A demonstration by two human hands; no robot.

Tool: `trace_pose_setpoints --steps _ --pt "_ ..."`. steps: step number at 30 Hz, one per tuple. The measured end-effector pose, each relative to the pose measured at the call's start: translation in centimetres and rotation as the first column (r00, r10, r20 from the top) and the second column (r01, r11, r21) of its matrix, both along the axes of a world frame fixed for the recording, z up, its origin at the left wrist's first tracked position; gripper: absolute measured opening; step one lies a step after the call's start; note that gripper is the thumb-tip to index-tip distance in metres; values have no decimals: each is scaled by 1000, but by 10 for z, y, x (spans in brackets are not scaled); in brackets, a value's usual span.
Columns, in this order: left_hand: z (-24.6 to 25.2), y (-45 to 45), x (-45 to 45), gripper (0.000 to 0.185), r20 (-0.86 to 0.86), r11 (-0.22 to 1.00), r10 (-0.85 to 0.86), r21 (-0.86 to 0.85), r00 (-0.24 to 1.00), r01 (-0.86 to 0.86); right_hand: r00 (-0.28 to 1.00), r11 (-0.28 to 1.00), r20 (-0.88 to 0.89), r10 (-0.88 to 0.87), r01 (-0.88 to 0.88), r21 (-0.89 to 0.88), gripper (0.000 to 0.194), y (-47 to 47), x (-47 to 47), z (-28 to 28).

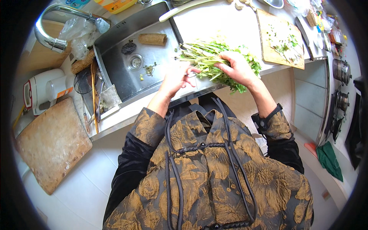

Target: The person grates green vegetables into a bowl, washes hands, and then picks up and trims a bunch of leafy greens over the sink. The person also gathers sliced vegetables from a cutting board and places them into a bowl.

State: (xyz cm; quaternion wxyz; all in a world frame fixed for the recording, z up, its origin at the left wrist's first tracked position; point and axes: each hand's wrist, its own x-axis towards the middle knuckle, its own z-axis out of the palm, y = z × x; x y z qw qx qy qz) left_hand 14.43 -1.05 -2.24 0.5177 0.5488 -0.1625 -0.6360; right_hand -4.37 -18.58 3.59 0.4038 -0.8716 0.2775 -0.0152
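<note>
A bunch of leafy green herbs (205,53) lies at the counter's front edge, right of the sink, with its stem ends pointing left and its leaves hanging over the edge. My right hand (234,67) grips some of the stems from the right. At the stem ends, my left hand (178,76) has its fingers apart, and I see nothing held in them. Glare washes out part of this hand. Left of it is the stainless steel sink (123,76), where wilted green scraps (149,70) lie near the drain (135,62).
In the sink are a steel scouring pad (128,48) and a brown cylindrical piece (152,39). A chrome faucet (59,43) arches at left, above a leaning wooden board (54,143). At right, a cutting board (266,37) bears chopped greens beside a knife (304,38).
</note>
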Motion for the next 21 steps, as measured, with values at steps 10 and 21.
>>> trace_pose_setpoints --steps 10,21 --pt "-18 47 80 41 720 744 -664 664 201 81 983 991 183 -20 43 -123 25 -2 -24 0" --pt "16 0 30 51 486 944 -26 -275 874 180 972 971 223 67 -12 -237 28 12 -26 1"
